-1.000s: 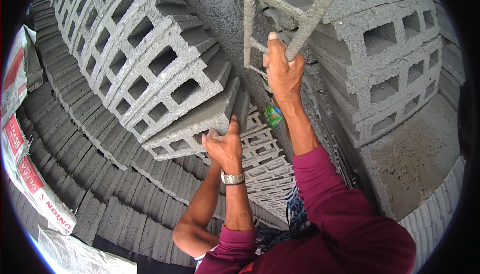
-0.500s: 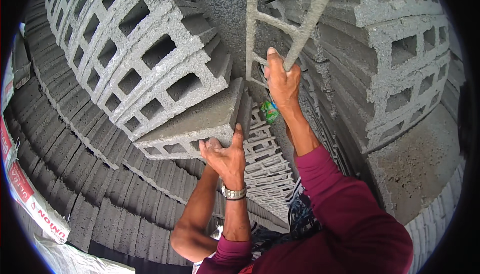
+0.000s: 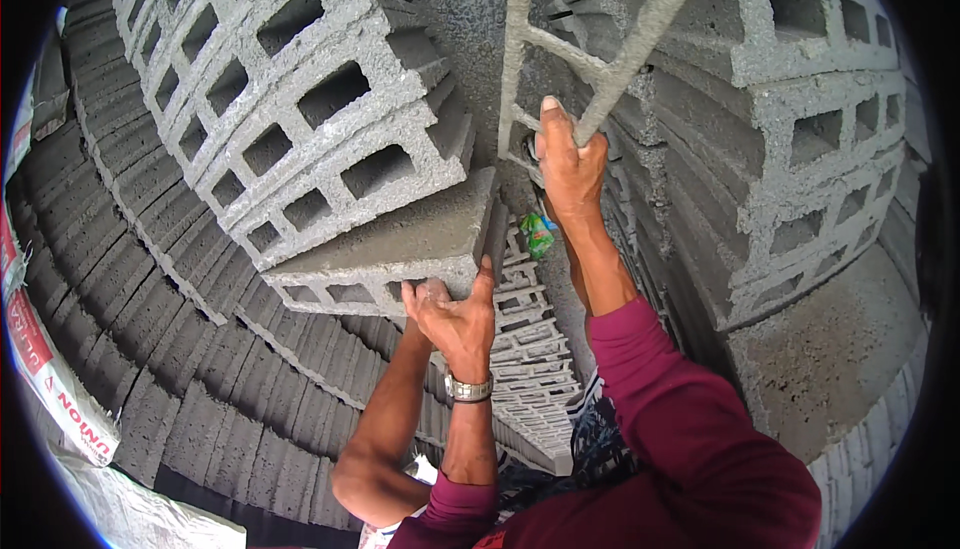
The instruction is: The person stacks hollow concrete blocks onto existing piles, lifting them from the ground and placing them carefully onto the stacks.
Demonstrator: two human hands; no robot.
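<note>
My left hand (image 3: 450, 324), with a metal-banded watch (image 3: 468, 387) on its wrist, grips the near corner of a grey hollow concrete block (image 3: 400, 239). Its thumb lies along the block's end and its fingers curl at the openings in the near face. This block juts out at an angle under a leaning stack of hollow blocks (image 3: 355, 134). To the right, my right hand (image 3: 572, 164) is closed round the near end of another hollow concrete block (image 3: 565, 49), whose open cells make it look like a ladder. The fingers' undersides are hidden.
Tall stacked hollow blocks (image 3: 800, 109) stand on the right beside a flat stained slab (image 3: 800, 359). Rows of grey blocks (image 3: 250, 429) spread at the left, with printed sacks (image 3: 60, 379) at the rim. A green wrapper (image 3: 538, 236) lies between stacks. A bare limb (image 3: 385, 429) shows beside my left forearm.
The view has shifted slightly, so the left stack sits a little farther right and lower in it. Both hands keep their holds, and the blocks have hardly moved relative to them.
</note>
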